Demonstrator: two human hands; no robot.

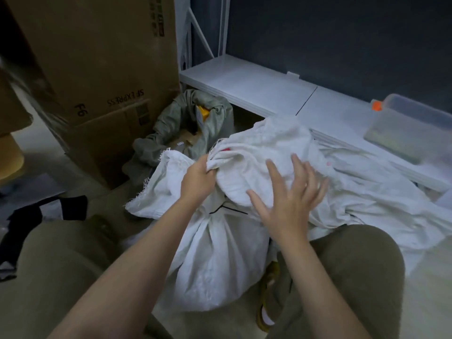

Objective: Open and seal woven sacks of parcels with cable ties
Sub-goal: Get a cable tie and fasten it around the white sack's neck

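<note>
At the sack's bunched mouth, left hand (199,176) clamped on a fistful of white weave above the neck. Right hand (291,192) splayed wide, fingers straight, pressing the loose top flap, gripping nothing. White woven sack (215,260) wedged between the knees, neck already cinched by a black cable tie (226,209) just below both hands. Risk now: frayed, slippery weave sliding out of the one fist, or a hard tug dragging the tie off the gathered neck. Further out, grey-green sack (186,123) gaping open beside cardboard boxes (102,69); white shelf (256,89) behind.
</note>
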